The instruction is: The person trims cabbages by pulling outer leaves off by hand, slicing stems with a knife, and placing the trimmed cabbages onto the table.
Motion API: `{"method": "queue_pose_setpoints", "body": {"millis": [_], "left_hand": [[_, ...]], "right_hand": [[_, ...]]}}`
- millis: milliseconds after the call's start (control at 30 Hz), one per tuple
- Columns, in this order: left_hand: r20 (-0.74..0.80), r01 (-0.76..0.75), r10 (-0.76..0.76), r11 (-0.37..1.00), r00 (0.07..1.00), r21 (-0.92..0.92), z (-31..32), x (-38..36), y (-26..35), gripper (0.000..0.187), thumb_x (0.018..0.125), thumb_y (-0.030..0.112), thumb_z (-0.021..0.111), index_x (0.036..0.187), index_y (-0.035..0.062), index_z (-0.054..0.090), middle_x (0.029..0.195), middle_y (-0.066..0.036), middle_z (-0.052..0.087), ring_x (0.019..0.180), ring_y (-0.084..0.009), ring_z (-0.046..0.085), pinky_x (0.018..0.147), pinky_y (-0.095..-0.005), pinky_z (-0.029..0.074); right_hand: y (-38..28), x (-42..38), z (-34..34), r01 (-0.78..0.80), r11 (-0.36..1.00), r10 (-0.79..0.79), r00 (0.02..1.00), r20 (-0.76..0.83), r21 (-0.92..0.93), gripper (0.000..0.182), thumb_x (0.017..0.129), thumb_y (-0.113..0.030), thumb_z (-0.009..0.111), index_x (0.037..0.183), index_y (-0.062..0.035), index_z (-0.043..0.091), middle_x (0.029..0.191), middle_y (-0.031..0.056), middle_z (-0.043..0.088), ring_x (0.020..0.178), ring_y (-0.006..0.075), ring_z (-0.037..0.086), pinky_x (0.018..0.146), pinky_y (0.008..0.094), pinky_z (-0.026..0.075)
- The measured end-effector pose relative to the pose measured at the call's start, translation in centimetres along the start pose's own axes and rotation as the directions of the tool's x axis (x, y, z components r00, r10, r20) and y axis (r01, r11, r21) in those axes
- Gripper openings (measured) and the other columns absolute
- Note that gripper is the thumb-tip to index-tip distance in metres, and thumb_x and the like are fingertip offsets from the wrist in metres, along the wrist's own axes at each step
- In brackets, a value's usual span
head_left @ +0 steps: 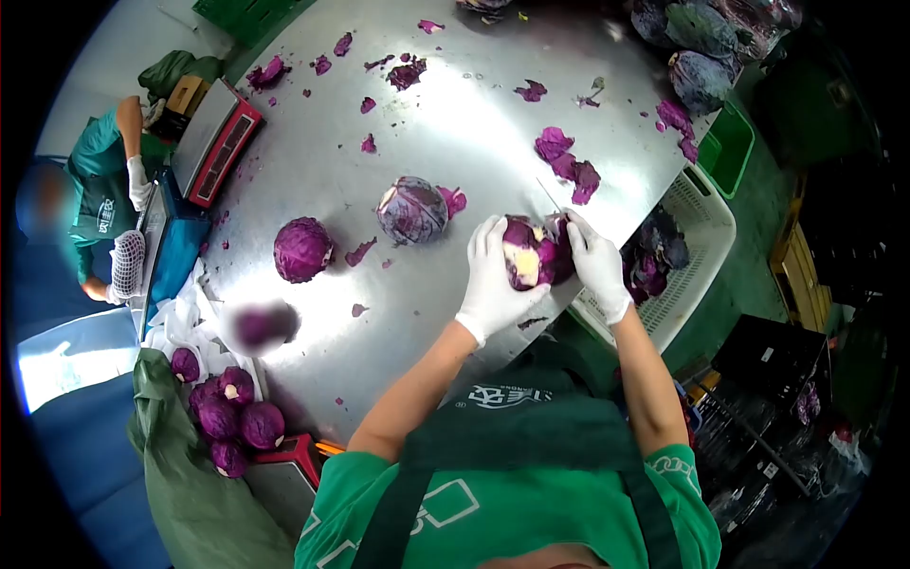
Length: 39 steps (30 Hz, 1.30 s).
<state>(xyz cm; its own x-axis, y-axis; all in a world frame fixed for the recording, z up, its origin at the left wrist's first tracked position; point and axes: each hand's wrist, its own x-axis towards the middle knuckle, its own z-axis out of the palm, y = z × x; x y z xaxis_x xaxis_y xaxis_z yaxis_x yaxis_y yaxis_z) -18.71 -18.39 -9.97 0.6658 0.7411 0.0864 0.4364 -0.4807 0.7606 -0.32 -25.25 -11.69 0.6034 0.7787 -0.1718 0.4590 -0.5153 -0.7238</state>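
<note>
Both my hands wear white gloves and meet at one red cabbage (521,256) above the near edge of the metal table. My left hand (493,282) wraps the cabbage's left side, where a pale cut patch shows. On its right side, the fingers of my right hand (597,264) press a dark purple outer leaf. A thin blade-like thing (548,194) sticks up just beyond my right fingers; its handle is hidden. Farther left on the table sit a whole cabbage with dull outer leaves (413,211) and a round purple cabbage (303,249).
A white crate (709,248) holding leaves stands below the table's right edge, beside a green bin (728,147). Leaf scraps dot the metal table (332,171). Several cabbages lie at lower left (220,417). A person (104,199) stands beyond a red scale (226,156).
</note>
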Motion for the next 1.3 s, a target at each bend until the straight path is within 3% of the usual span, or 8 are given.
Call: {"method": "queue_pose_setpoints", "body": {"millis": [200,233,300,600,933,1033,1100,1300], "left_hand": [[0.033,0.018,-0.014,0.992,0.999,-0.123,-0.9,-2.0,-1.0,0.106,0.063,0.024,0.088,0.146,-0.0002,0.026,0.15,-0.024,0.027,0.144,-0.0448,0.02,0.12,-0.0502,0.021],[0.033,0.003,0.0,0.994,0.999,-0.106,-0.7,-2.0,-1.5,0.106,0.063,0.023,0.088,0.146,-0.0005,0.026,0.152,-0.025,0.024,0.144,-0.0451,0.02,0.12,-0.0503,0.021],[0.069,-0.002,0.006,0.998,0.998,-0.064,-0.9,-1.7,-1.4,0.106,0.063,0.022,0.087,0.147,-0.0007,0.026,0.153,-0.025,0.023,0.144,-0.0455,0.019,0.12,-0.0503,0.02],[0.196,-0.046,0.045,0.999,0.98,0.001,-1.5,0.0,-0.7,0.106,0.065,0.023,0.085,0.148,-0.0017,0.024,0.153,-0.025,0.024,0.144,-0.046,0.017,0.12,-0.0502,0.019],[0.206,-0.171,0.171,0.985,0.964,-0.02,-1.6,-1.9,0.0,0.103,0.062,0.015,0.087,0.147,0.0009,0.031,0.152,-0.022,0.032,0.145,-0.0439,0.021,0.12,-0.0487,0.021],[0.085,-0.086,0.091,0.995,0.992,-0.057,-2.4,-2.6,-2.2,0.108,0.063,0.02,0.09,0.147,-0.0029,0.026,0.149,-0.023,0.031,0.142,-0.0397,0.029,0.118,-0.0461,0.026],[0.018,-0.006,0.008,0.992,1.0,-0.128,-2.5,-2.8,-2.4,0.11,0.063,0.022,0.092,0.147,-0.0027,0.025,0.147,-0.023,0.031,0.14,-0.0379,0.032,0.117,-0.043,0.029],[-0.091,0.072,-0.076,0.996,0.993,-0.047,-1.5,-3.1,-0.7,0.114,0.061,0.026,0.093,0.148,-0.0008,0.025,0.143,-0.023,0.031,0.134,-0.0382,0.035,0.114,-0.0442,0.032]], "right_hand": [[0.9,-0.5,1.0,0.022,0.962,-0.01,0.999,-0.047,0.27,0.055,0.094,-0.034,0.066,0.144,-0.0148,0.052,0.094,0.0083,0.07,0.092,0.018,0.067,0.084,0.0286,0.052],[-1.6,-0.8,-0.8,-0.066,0.99,0.043,0.983,0.18,0.121,0.069,0.089,-0.037,0.071,0.148,-0.0143,0.045,0.102,0.0102,0.069,0.093,0.0209,0.068,0.087,0.0295,0.052],[-2.8,-1.3,-0.9,0.277,0.958,-0.286,0.938,0.197,0.07,0.077,0.086,-0.037,0.074,0.151,-0.0134,0.039,0.115,0.0145,0.067,0.098,0.0253,0.069,0.089,0.0324,0.052],[-3.2,-1.2,-1.3,0.572,0.756,-0.559,0.817,0.139,-0.32,0.017,0.09,-0.021,0.065,0.103,-0.0102,0.068,0.081,0.0106,0.067,0.069,0.0304,0.067,0.062,0.0399,0.055],[3.9,6.5,0.8,0.141,0.936,-0.146,0.989,0.01,-0.323,0.023,0.088,-0.021,0.057,0.089,-0.0015,0.069,0.083,0.0259,0.067,0.08,0.0432,0.066,0.077,0.0521,0.052],[2.7,6.9,-2.1,0.011,0.991,-0.02,0.998,-0.067,-0.135,0.03,0.088,-0.028,0.059,0.098,-0.0019,0.069,0.084,0.0236,0.068,0.082,0.0425,0.067,0.079,0.0484,0.053],[-0.8,5.1,-4.5,0.082,0.97,-0.12,0.98,-0.159,-0.227,0.055,0.086,-0.041,0.064,0.126,-0.0035,0.06,0.116,0.0219,0.066,0.098,0.037,0.067,0.084,0.0429,0.054],[-5.2,-3.5,-3.1,-0.053,0.998,0.057,0.939,0.34,-0.022,0.083,0.082,-0.055,0.072,0.141,-0.0012,0.049,0.132,0.0219,0.059,0.119,0.0315,0.061,0.1,0.0362,0.048]]}}
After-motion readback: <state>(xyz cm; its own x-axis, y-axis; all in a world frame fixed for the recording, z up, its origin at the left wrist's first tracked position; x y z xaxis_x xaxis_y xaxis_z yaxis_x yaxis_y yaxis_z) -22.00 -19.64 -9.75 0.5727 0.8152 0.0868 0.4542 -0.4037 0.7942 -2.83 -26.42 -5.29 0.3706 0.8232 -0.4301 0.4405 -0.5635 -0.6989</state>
